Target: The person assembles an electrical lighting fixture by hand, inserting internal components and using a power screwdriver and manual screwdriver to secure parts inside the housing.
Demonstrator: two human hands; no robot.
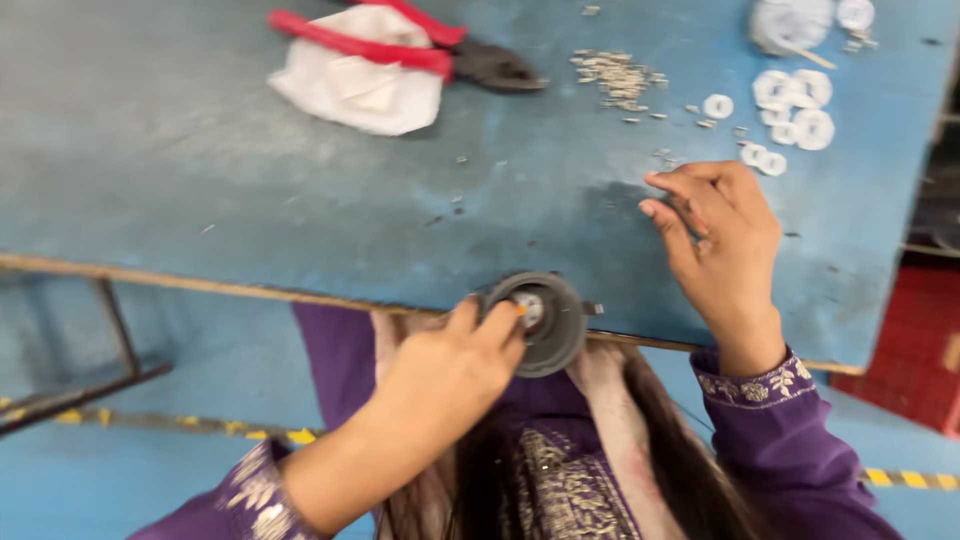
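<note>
My left hand [450,365] grips a round dark grey part [545,320] with a light metal centre, holding it at the near edge of the blue table [200,170]. My right hand [720,245] hovers over the table to the right, fingers curled with thumb and forefinger pinched together; whether a small piece sits between them I cannot tell. A few white rings [765,158] lie just beyond its fingertips.
A pile of small grey metal bits [615,75] lies at the back centre. More white rings [795,100] lie at the back right. Red-handled pliers [420,45] rest on a white cloth [360,85] at the back left. A red crate [915,340] stands at right.
</note>
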